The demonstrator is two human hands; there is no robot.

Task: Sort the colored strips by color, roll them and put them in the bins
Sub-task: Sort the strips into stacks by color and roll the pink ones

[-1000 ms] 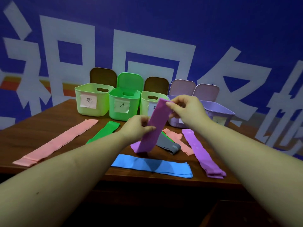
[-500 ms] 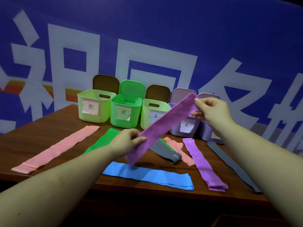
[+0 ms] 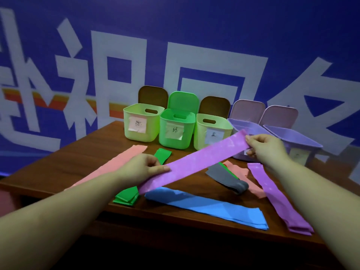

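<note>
Fingers of both hands are clamped on one long purple rubber strip (image 3: 194,164), held stretched in the air above the brown wooden table (image 3: 78,154). The left hand (image 3: 140,168) pinches it near its lower end, thumb on top; the right hand (image 3: 266,149) pinches the upper end, in front of the lilac plastic bins (image 3: 303,141). The strip hides the middle of the green strip (image 3: 126,197) and part of the grey strip (image 3: 226,178). Handwritten labels on the bins are too blurred to read.
</note>
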